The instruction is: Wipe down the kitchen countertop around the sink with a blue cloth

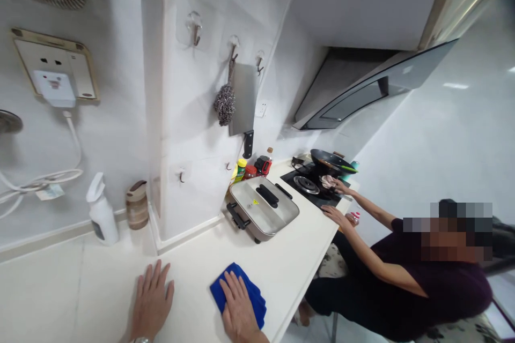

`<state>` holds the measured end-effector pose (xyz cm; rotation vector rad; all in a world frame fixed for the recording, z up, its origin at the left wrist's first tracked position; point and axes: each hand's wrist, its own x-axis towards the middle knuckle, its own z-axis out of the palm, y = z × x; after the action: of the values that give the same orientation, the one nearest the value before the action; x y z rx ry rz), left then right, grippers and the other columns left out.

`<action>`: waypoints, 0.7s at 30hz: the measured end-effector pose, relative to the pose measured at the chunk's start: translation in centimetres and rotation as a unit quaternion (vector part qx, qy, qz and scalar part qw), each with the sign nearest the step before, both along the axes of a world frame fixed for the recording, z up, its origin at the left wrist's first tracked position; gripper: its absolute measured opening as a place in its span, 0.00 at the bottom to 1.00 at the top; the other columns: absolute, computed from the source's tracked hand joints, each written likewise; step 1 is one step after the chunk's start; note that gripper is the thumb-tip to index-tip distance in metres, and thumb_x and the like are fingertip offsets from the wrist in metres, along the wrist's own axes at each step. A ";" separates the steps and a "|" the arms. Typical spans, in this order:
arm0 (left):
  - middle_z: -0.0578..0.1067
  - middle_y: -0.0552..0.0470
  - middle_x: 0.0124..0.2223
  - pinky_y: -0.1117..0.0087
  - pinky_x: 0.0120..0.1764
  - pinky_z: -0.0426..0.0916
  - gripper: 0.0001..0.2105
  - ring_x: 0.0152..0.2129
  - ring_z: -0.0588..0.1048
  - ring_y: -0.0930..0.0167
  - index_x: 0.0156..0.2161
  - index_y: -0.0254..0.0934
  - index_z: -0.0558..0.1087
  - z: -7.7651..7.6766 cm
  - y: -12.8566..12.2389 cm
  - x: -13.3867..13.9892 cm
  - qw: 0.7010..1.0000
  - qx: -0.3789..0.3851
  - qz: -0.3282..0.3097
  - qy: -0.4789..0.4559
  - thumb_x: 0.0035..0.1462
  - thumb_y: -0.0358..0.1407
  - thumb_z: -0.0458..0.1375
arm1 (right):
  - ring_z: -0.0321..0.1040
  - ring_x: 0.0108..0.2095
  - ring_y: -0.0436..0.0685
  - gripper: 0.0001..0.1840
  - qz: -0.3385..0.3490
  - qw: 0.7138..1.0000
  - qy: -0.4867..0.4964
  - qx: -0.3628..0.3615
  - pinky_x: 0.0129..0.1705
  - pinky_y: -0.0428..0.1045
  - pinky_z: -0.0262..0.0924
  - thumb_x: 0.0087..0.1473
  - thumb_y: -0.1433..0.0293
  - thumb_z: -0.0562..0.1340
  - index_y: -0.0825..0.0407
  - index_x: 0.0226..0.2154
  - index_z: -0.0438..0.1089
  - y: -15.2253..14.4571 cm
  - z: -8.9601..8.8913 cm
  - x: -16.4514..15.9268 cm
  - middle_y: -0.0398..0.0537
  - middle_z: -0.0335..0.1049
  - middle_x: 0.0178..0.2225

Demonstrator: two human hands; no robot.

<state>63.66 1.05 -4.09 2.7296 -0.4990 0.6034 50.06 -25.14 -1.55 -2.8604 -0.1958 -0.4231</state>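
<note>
Right hand (238,303): flat on cloth (256,297), nearside of pan (264,213), not gripping | Left hand (153,297): flat on bench (193,284), left of pan, holding nothing | Advice: press evenly; avoid pan

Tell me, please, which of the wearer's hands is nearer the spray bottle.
Left hand: it lies on the counter right of the spray bottle; the right hand, on the blue cloth, is farther right.

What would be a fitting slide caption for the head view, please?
Right hand on a blue cloth, left hand flat on the counter, lidded pan beyond.
</note>
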 end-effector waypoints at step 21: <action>0.54 0.42 0.71 0.45 0.65 0.47 0.36 0.68 0.48 0.51 0.66 0.33 0.61 1.3 -1.3 1.1 0.978 0.018 0.068 0.198 0.61 0.54 0.39 | 0.43 0.69 0.62 0.32 -0.068 0.996 -0.004 0.049 0.68 0.66 0.49 0.60 0.70 0.54 0.47 0.66 0.54 -11.9 -0.1 -0.4 0.47 0.49 0.68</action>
<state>64.78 -0.23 -2.83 2.8308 -0.2274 0.0712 49.68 -37.02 -1.62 -2.7849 0.0197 -0.4566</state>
